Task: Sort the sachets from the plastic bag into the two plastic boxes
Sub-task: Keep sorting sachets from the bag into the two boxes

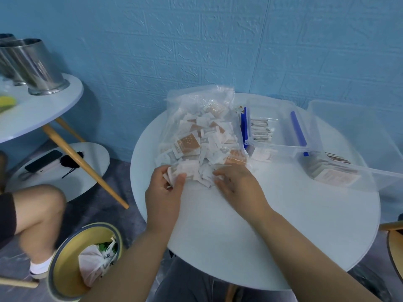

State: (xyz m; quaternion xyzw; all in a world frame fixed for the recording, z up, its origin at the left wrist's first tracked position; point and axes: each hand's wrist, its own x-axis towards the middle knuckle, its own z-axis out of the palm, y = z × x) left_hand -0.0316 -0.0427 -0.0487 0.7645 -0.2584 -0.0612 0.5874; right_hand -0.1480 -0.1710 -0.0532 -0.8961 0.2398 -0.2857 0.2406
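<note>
One plastic bag (196, 118) of sachets (187, 142) lies on the tabletop (261, 225), with two plastic boxes (281, 125) just to its right. At the bag's mouth the left hand (165, 188) grips several sachets. The right hand (235, 182) touches the pile, and whether it grips anything cannot be told.

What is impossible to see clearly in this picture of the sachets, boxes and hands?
Head view only.
- Print on the sachets: too small and blurred.
- Right hand: fingertips buried in the pile, so its grip is unclear.
- Sachet count in the plastic bag: they are piled over one another.
- Large clear bin: cut off by the right edge.
</note>
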